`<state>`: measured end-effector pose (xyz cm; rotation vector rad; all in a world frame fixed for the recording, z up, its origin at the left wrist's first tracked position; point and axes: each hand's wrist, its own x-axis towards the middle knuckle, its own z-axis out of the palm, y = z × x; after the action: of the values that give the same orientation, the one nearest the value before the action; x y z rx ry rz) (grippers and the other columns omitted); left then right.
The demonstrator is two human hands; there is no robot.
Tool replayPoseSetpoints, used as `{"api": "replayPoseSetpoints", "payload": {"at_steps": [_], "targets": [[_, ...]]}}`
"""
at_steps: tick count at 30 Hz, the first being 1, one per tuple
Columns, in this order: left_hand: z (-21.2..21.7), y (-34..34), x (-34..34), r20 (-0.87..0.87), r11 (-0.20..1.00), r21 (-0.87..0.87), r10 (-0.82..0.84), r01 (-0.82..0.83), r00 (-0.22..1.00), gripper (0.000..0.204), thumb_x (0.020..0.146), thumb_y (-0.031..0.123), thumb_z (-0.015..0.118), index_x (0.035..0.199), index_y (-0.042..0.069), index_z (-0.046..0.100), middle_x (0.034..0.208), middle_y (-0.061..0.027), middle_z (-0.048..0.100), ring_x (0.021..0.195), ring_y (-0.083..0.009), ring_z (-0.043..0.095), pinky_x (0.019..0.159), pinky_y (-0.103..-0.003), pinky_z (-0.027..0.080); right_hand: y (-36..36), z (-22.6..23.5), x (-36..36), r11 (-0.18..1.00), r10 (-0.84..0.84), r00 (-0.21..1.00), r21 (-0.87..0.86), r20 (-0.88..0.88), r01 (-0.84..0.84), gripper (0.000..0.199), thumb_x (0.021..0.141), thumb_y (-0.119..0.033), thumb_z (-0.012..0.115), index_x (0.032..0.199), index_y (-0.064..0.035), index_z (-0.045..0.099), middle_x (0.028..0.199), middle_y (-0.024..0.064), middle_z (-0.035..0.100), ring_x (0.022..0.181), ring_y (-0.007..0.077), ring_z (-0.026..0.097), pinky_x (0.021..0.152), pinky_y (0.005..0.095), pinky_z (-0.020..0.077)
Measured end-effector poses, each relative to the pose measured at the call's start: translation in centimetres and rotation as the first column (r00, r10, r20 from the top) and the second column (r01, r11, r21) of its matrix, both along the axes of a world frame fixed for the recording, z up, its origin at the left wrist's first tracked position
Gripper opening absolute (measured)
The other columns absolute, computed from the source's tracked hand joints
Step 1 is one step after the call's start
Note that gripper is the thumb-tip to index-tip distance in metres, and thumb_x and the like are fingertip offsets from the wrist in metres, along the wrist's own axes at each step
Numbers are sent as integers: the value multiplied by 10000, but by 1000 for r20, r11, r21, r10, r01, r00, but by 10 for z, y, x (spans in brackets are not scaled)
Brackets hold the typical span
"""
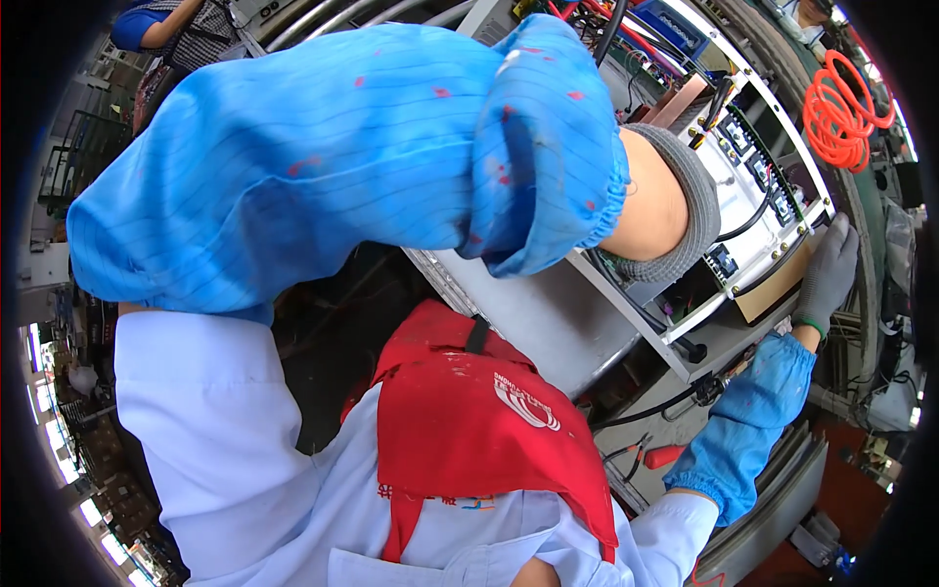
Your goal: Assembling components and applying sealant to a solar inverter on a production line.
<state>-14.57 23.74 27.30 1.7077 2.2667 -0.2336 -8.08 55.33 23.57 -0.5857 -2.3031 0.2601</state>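
A metal equipment cabinet (pixel 802 157) with a white frame lies open in front of me, with circuit boards, black cables and copper-coloured bars inside. My left arm, in a blue oversleeve, stretches across the view to it. Of my left hand (pixel 696 191), only the grey knitted glove cuff shows, down at the cabinet's inner side; its fingers are hidden. My right hand (pixel 831 266), also in a grey glove, lies along the outer right edge of the frame with fingers stretched out. A brown panel (pixel 775 292) sits beside it, inside the frame.
An orange-red coiled hose (pixel 843 115) hangs at the upper right. A red-handled tool (pixel 665 456) and a thick black cable (pixel 650 409) lie below the cabinet. Red and black wires (pixel 636 34) crowd its far end. Another person's arm (pixel 171 24) shows at the upper left.
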Motion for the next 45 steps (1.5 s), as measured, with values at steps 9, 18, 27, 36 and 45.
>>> {"api": "replayPoseSetpoints", "payload": {"at_steps": [9,18,27,36,45], "targets": [[-7,-2,-4,31,999,-23,42,-41,999,367,764,235,691,1060,20,718,1019,-179,717,937,-332,700,781,-468,566,-2,2,2,998,13,1000,-59,-10,-14,503,1007,-454,401,1163,-23,610,1058,241,647,977,388,610,850,443,449],[-3,4,2,47,997,-57,56,-54,997,352,764,226,687,1049,22,719,1013,-178,716,935,-334,700,776,-466,567,-1,2,2,998,16,1000,-65,-6,-16,492,1011,-451,403,1161,-33,615,1058,234,648,966,383,609,841,436,450],[7,16,7,50,994,-98,46,-41,998,338,764,217,683,1039,23,719,1006,-177,716,933,-335,699,772,-464,568,-3,2,7,998,59,998,-31,2,-59,490,1017,-453,394,1167,-36,605,1044,226,637,963,370,608,848,429,451],[13,22,6,65,993,-118,28,-21,997,323,765,208,679,1028,25,719,999,-176,715,932,-337,698,767,-463,569,4,-1,4,999,38,999,-31,10,-38,512,998,-458,398,1252,-59,593,1152,217,640,1051,366,605,904,407,442],[9,-3,1,106,993,-102,74,-64,992,309,765,198,676,1018,26,719,993,-174,715,930,-339,698,762,-461,569,-19,5,6,991,83,996,-101,-42,-87,467,1014,-412,418,1184,-19,606,1047,190,642,955,321,604,857,401,446]]}}
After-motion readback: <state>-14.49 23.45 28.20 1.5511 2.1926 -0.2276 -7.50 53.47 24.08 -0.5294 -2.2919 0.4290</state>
